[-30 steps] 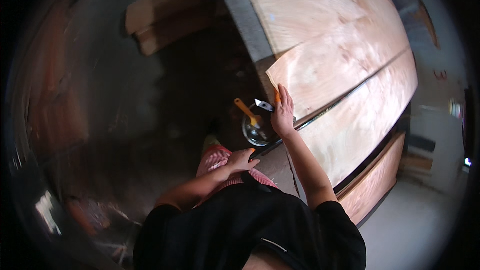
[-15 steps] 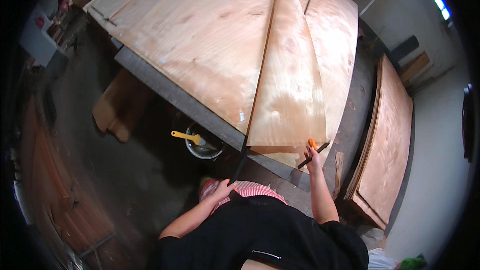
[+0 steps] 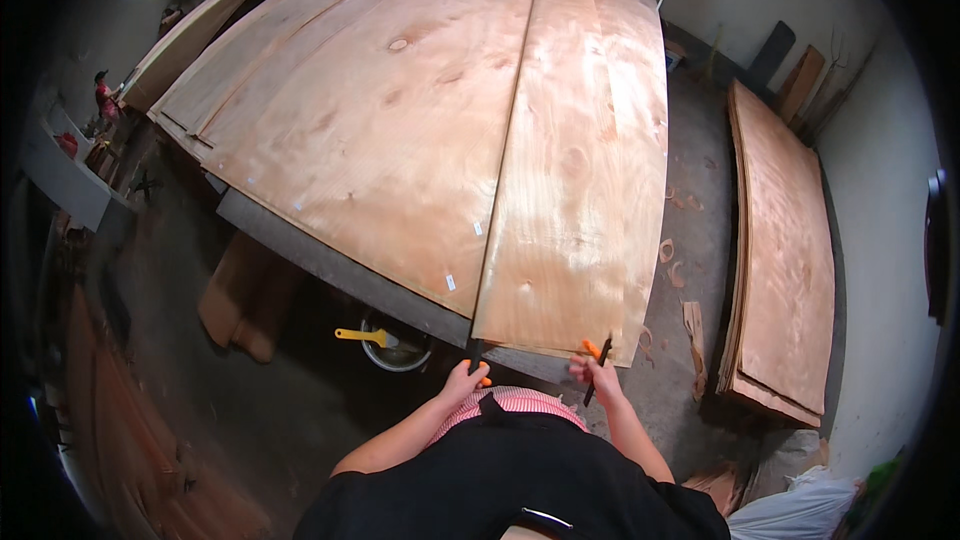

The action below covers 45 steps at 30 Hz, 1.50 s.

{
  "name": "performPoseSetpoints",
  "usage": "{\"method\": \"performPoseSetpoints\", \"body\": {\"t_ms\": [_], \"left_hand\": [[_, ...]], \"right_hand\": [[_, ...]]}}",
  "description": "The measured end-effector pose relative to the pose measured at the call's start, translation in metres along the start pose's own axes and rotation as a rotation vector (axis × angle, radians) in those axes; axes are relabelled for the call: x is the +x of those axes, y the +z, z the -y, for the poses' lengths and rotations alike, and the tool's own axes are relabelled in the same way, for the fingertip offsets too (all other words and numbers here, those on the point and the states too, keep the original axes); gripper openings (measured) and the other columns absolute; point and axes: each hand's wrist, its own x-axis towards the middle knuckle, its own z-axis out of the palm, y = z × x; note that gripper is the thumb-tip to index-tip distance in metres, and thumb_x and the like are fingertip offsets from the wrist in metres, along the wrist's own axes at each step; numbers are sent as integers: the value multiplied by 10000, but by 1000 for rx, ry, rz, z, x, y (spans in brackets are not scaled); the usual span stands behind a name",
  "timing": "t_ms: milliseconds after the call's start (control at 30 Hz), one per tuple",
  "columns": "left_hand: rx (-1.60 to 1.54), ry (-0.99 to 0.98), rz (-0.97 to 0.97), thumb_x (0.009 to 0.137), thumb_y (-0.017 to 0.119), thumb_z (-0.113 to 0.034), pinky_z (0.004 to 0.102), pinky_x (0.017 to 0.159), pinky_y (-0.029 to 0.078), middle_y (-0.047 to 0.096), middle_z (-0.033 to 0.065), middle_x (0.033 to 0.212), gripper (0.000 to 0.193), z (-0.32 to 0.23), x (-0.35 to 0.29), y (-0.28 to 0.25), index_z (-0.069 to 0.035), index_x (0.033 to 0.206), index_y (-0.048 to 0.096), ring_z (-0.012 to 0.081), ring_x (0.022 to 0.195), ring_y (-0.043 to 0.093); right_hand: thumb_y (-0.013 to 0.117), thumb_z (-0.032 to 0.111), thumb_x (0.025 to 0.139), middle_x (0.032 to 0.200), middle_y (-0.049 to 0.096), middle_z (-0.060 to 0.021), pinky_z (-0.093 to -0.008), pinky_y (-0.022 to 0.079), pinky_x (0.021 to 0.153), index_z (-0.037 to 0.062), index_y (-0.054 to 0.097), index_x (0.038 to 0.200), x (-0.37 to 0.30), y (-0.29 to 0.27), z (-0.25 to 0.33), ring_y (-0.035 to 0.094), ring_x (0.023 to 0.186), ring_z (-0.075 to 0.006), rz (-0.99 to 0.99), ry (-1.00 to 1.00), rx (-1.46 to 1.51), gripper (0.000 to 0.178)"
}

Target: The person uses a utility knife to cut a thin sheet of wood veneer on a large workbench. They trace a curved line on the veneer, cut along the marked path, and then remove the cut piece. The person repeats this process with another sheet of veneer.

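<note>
A long narrow sheet of wood veneer (image 3: pixel 550 230) lies over a wide stack of veneer sheets (image 3: pixel 380 160), its near end close to me. At that sheet's near left corner, my left hand (image 3: pixel 464 380) is closed around a dark strip (image 3: pixel 475 348) that reaches the corner. Near the other corner, my right hand (image 3: pixel 597 376) grips a short, thin black bar (image 3: pixel 600 365), held slanted. Something orange shows at the fingers of both hands; I cannot tell what it is.
Below the stack's near edge stands a metal bowl (image 3: pixel 402 358) with a yellow-handled scraper (image 3: pixel 362 336). Another veneer stack (image 3: pixel 785 260) stands to the right, by the wall. Wood shavings and a scrap piece (image 3: pixel 694 340) lie on the floor between. A person (image 3: pixel 107 98) is far left.
The narrow veneer sheet, whose sides tapered toward the far end, now lies flatter and straighter. My right hand has come nearer my body, and its black bar is steeper. My view has shifted.
</note>
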Motion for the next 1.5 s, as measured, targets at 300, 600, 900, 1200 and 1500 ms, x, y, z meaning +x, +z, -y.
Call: {"method": "performPoseSetpoints", "body": {"t_ms": [300,600,900,1200,1500], "left_hand": [[554,241,547,730,602,-422,290,640,450,560,167,870,623,-55,12,0,72,1060,415,223,745,567],[814,233,710,817,531,-294,272,779,431,580,125,1007,451,-69,-16,-39,-7,1156,453,200,915,560],[878,44,507,845,501,-223,269,833,402,554,119,1068,411,-45,-9,-17,24,1166,432,175,985,524],[761,1,619,851,491,-221,258,833,399,568,108,1028,394,-13,-2,178,32,1149,442,151,944,525],[942,25,750,839,495,-275,277,812,411,583,122,1003,381,35,56,330,14,1086,509,184,922,550]], "right_hand": [[565,193,790,793,585,-76,-227,405,582,8,487,1059,-4,150,43,541,711,-112,21,-355,-768,336],[580,120,699,645,541,-17,-237,408,501,20,539,923,6,132,37,503,553,-93,-196,-192,-320,248],[567,189,770,506,429,38,-206,293,438,89,475,589,-12,35,58,383,451,-55,-18,-339,45,226],[570,137,783,501,426,44,-198,336,389,96,495,696,-62,-182,51,401,412,-45,-29,-271,457,122],[506,71,809,594,402,48,-184,318,399,86,455,957,-146,-388,33,365,437,-27,-261,-329,519,157]]}}
